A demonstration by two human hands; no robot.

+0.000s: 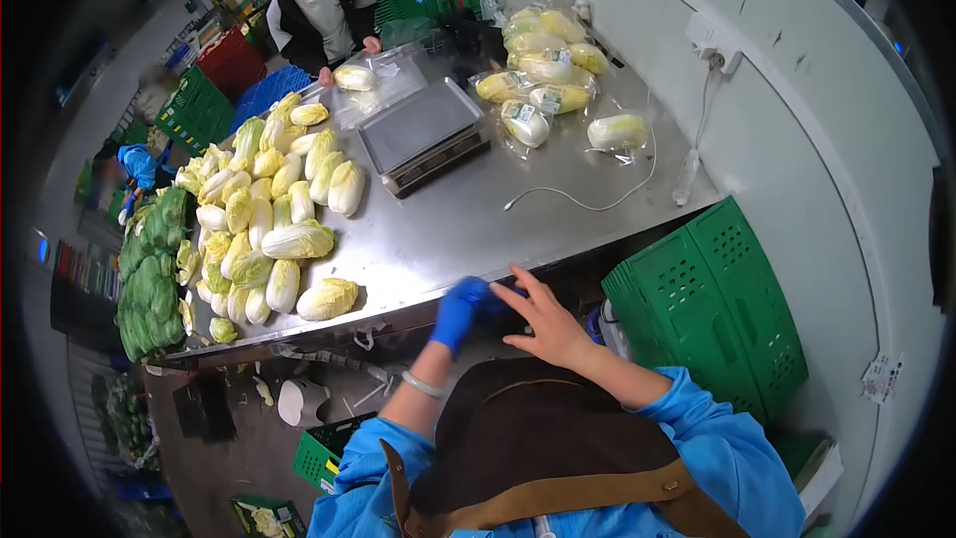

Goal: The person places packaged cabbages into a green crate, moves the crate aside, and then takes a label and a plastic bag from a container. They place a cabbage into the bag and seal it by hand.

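My left hand point(462, 311) wears a blue glove and is held just off the front edge of the steel table point(448, 239). Its fingers point toward my right side, and their shape is hard to make out against the dark gap below. My bare right hand point(549, 323) is beside it with fingers spread, one fingertip at or very near the glove. Nothing shows in the right hand. Closest on the tabletop is a napa cabbage point(328, 300) at the near edge, part of a large pile of cabbages point(261, 209) on the left.
A weighing scale point(422, 130) stands mid-table. Bagged cabbages point(546, 65) lie at the back right, near a white cable point(597, 207). Green crates point(712, 309) stand right of me. Across the table, a person point(324, 15) handles a cabbage on plastic bags point(383, 90). Green net sacks point(154, 274) sit far left.
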